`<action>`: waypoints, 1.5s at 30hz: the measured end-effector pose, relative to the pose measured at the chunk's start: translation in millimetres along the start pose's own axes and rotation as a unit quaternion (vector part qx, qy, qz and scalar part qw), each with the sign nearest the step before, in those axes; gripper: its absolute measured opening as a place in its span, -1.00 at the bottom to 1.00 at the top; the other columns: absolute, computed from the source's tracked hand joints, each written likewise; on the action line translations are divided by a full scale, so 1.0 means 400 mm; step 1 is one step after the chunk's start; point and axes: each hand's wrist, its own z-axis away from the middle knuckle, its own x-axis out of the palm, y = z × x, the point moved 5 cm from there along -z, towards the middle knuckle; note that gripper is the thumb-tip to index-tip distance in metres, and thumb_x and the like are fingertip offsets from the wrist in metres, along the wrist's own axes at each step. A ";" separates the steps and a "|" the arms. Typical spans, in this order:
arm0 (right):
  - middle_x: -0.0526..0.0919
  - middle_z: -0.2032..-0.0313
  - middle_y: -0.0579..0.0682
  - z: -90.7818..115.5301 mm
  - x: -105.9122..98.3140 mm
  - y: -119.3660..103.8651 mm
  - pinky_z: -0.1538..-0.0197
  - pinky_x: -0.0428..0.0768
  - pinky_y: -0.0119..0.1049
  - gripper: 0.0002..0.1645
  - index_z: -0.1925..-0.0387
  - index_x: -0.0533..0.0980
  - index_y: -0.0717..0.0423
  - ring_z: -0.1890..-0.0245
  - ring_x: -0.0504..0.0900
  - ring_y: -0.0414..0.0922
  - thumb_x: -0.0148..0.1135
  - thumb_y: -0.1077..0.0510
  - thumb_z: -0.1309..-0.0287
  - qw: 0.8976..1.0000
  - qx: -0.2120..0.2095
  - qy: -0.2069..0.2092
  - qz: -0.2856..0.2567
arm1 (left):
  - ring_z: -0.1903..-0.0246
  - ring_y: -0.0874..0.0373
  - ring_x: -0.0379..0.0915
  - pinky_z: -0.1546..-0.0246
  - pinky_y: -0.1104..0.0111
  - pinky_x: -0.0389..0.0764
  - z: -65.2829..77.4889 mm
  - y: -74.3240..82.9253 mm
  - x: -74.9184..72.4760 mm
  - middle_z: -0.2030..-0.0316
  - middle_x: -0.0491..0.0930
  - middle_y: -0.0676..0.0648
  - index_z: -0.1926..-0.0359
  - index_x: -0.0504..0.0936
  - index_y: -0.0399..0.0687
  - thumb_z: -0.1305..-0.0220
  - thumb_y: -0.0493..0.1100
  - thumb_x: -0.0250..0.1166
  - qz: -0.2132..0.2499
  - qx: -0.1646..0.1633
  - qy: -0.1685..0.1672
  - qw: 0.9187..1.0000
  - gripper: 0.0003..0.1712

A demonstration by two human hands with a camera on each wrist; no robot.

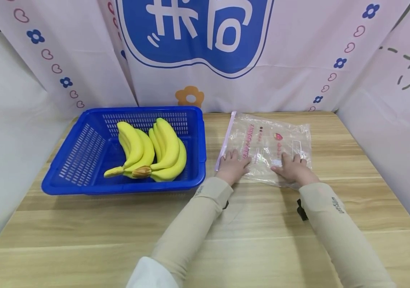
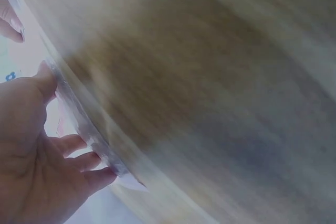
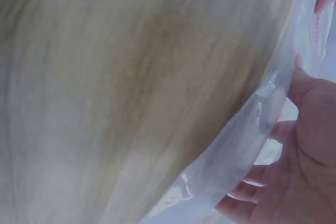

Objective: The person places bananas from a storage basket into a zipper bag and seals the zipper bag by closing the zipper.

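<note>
A clear plastic zip bag [image 1: 268, 138] with pink print lies flat on the table, its lilac zip strip [image 1: 226, 138] on the left side. My left hand [image 1: 232, 169] rests with spread fingers on the bag's near left corner, beside that strip. On the near right part of the bag, my right hand [image 1: 294, 170] touches the film, fingers apart. Each wrist view shows the fingertips along the bag's near edge: the left hand [image 2: 42, 156] at one end, the right hand [image 3: 299, 156] at the other. Neither hand pinches the film visibly.
Left of the bag stands a blue plastic basket [image 1: 118, 190] with slotted walls. Inside lie two bunches of yellow bananas, a left bunch [image 1: 133, 146] and a right bunch [image 1: 169, 150]. A printed cloth [image 1: 161, 90] hangs behind the wooden table [image 1: 255, 248], with white cloth at both sides.
</note>
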 end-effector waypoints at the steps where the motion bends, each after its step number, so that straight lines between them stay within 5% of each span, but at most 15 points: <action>1: -0.34 -0.32 0.65 0.001 0.000 0.000 -0.20 0.05 0.54 -0.01 -0.45 -0.27 0.32 -0.30 -0.26 0.61 -0.13 -0.23 -0.38 1.000 -0.002 0.000 0.000 | -0.46 -0.17 -0.10 -0.42 -0.02 0.09 -0.001 0.000 0.001 -0.47 -0.02 -0.24 -0.43 0.17 0.34 -0.44 0.09 -0.03 -0.005 -0.002 0.000 1.000 -0.43; 11: -0.32 -0.34 0.64 -0.022 0.002 0.021 -0.25 -0.01 0.51 -0.03 -0.46 -0.22 0.31 -0.33 -0.26 0.61 -0.13 -0.23 -0.38 0.999 -0.032 0.032 0.011 | -0.41 -0.11 0.04 -0.31 0.08 0.27 -0.007 0.003 0.011 -0.43 0.08 -0.21 -0.43 0.10 0.46 -0.44 0.19 -0.10 -0.073 -0.011 0.005 0.997 -0.43; 22: 0.00 -0.27 0.66 -0.026 -0.005 0.006 -0.30 0.05 0.43 -0.12 -0.35 0.06 0.40 -0.30 -0.05 0.56 -0.04 -0.20 -0.34 0.995 -0.028 0.092 0.019 | -0.37 -0.06 0.09 -0.28 0.11 0.31 -0.007 0.010 0.009 -0.39 0.19 -0.14 -0.42 0.14 0.48 -0.41 0.26 -0.09 -0.088 -0.015 0.022 0.996 -0.41; 36: -0.04 -0.29 0.66 -0.020 -0.002 0.010 -0.31 0.09 0.39 -0.09 -0.42 -0.03 0.33 -0.29 -0.01 0.54 -0.08 -0.23 -0.35 0.996 -0.013 0.083 0.041 | -0.31 -0.04 0.17 -0.22 0.20 0.35 -0.009 0.017 0.015 -0.32 0.26 -0.12 -0.43 0.09 0.52 -0.33 0.42 -0.14 -0.143 -0.018 0.030 0.989 -0.32; 45: -0.12 -0.31 0.66 -0.025 -0.003 0.009 -0.30 0.04 0.44 -0.10 -0.43 -0.09 0.33 -0.33 -0.11 0.56 -0.08 -0.18 -0.37 0.998 -0.014 0.064 0.015 | -0.29 -0.04 0.20 -0.21 0.18 0.37 -0.010 0.013 0.011 -0.29 0.32 -0.12 -0.41 0.19 0.43 -0.30 0.44 -0.11 -0.126 -0.012 0.047 0.991 -0.30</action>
